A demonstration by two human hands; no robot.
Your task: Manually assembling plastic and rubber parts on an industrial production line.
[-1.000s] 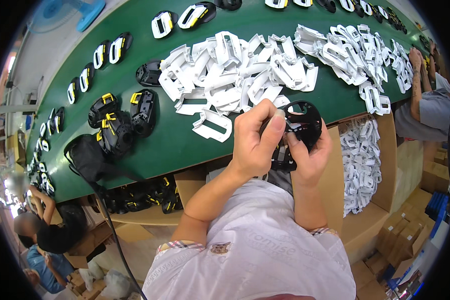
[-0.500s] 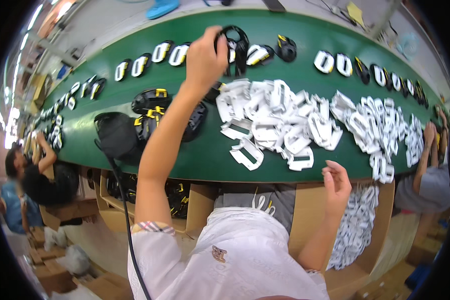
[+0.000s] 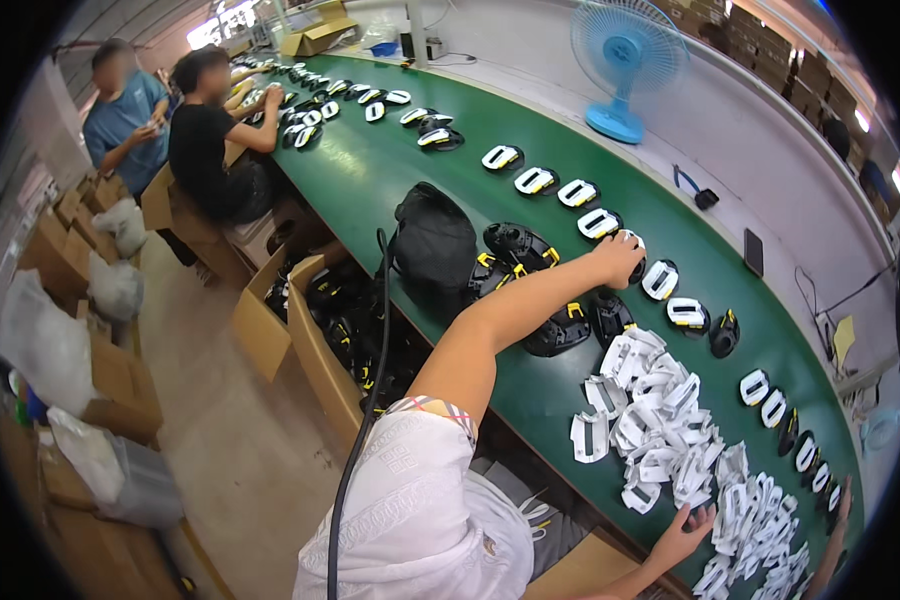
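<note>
White part, black rim | left hand — touching, grip unclear | right hand — likewise unclear

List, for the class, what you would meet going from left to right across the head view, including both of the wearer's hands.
Person in blue → person in black → black bag-like bundle → left hand → right hand → dark phone-like slab → small pale-blue fan.
</note>
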